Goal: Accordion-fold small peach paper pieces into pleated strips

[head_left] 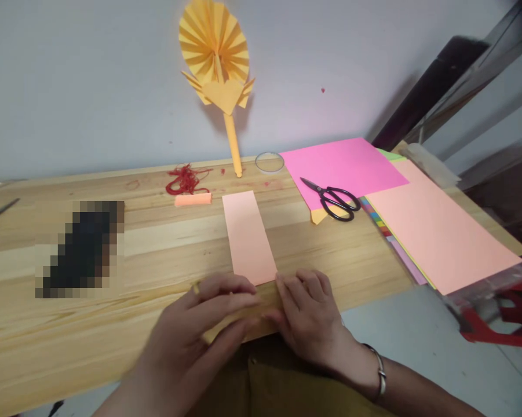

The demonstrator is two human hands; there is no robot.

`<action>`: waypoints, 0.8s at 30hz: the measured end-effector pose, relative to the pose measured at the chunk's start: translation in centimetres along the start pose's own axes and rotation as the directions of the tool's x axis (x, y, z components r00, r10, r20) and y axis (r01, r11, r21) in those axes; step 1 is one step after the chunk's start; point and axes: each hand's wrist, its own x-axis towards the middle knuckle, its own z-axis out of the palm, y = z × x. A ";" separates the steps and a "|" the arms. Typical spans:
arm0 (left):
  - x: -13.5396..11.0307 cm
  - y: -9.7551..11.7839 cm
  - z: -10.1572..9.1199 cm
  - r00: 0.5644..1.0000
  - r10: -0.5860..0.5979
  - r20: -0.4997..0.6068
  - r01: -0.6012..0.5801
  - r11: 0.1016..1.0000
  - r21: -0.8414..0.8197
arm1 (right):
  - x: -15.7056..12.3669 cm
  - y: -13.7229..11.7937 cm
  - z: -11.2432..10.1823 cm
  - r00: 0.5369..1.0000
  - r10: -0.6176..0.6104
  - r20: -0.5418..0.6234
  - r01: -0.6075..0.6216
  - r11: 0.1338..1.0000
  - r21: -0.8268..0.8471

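Note:
A peach paper strip [248,231] lies flat on the wooden table, its near end between my two hands. My left hand [204,324], with a gold ring, reaches in from the left; its fingers are stretched out, the thumb is apart from them, and the fingertips meet the strip's near edge. My right hand [306,310], a bangle on its wrist, rests at the near right corner with curled fingers pressing on the strip. The fingertips partly hide the near edge. Beyond the strip's far left corner lies a small rolled or folded orange paper piece [193,200].
A yellow paper fan [219,52] with a handle leans on the wall. Red thread [186,180] and a clear round disc [270,162] lie at the back. Black scissors [330,198] rest on pink paper [347,165], near peach sheets [443,226]. A pixelated dark object [82,249] is left.

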 end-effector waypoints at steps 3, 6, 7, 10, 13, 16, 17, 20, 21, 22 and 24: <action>1.7 -0.9 2.3 0.995 0.092 0.037 -0.096 0.984 0.151 | 0.2 0.2 -0.3 0.998 0.069 -0.005 -0.068 0.994 0.090; 1.8 -1.5 3.7 0.991 0.121 0.052 -0.131 0.941 0.311 | 0.4 0.4 -0.7 0.993 0.111 -0.028 -0.104 0.976 0.193; 1.7 -1.5 3.9 0.990 0.126 0.058 -0.138 0.932 0.336 | 0.5 0.5 -0.8 0.992 0.120 -0.036 -0.110 0.969 0.221; 1.3 -1.5 4.1 0.988 0.140 0.070 -0.156 0.908 0.388 | 0.5 0.5 -0.8 0.991 0.132 -0.033 -0.119 0.957 0.263; 1.3 -1.5 4.2 0.989 0.134 0.068 -0.150 0.890 0.431 | 0.6 0.5 -0.7 0.991 0.135 -0.013 -0.127 0.954 0.272; 1.3 -1.4 4.3 0.992 0.116 0.055 -0.129 0.879 0.459 | 0.8 0.4 -0.6 0.990 0.140 0.001 -0.133 0.940 0.313; 1.4 -1.4 4.3 0.992 0.119 0.051 -0.129 0.875 0.466 | 0.9 0.4 -0.6 0.990 0.140 0.009 -0.136 0.935 0.327; 1.5 -1.3 4.4 0.989 0.149 0.015 -0.136 0.854 0.502 | 1.1 0.4 -0.6 0.990 0.138 0.026 -0.138 0.922 0.361; 1.5 -1.2 4.5 0.986 0.164 -0.006 -0.137 0.845 0.516 | 1.1 0.4 -0.5 0.990 0.137 0.025 -0.136 0.918 0.373; 1.6 -1.2 4.6 0.984 0.177 -0.026 -0.136 0.838 0.528 | 1.1 0.3 -0.5 0.990 0.141 0.024 -0.139 0.912 0.387; 1.9 -1.1 4.9 0.979 0.192 -0.065 -0.129 0.837 0.532 | 1.2 0.3 -0.9 0.987 0.154 0.040 -0.156 0.890 0.428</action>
